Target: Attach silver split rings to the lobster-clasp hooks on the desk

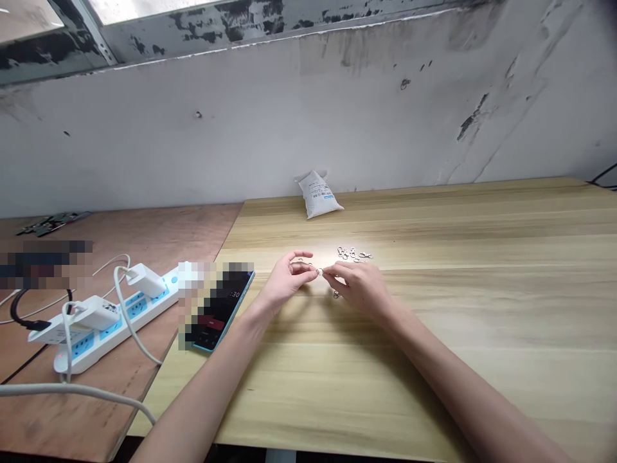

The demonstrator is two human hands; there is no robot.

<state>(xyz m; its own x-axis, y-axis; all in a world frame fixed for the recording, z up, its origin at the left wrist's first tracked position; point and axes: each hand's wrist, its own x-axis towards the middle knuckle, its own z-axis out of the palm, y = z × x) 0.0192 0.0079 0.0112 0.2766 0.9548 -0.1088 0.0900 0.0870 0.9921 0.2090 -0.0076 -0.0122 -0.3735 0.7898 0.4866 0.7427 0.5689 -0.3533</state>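
Over the middle of the wooden table, a small metal ring (320, 272) is pinched between the fingertips of both hands. My left hand (292, 275) grips its left side with thumb and forefinger, the other fingers partly curled. From the right, my right hand (357, 283) holds the other side, its fingers closed together. Just beyond the right hand lie several silver swivel clasps (351, 253). Another small metal piece (336, 294) shows below the right fingers; its kind is too small to make out. Part of what lies behind the left fingers is hidden.
A white plastic package (319, 195) stands against the wall at the table's back edge. Left of my forearm lies a phone (226, 308). A white power strip (159, 297) with plugged-in chargers and loose cables (87, 389) occupies the brown table at left.
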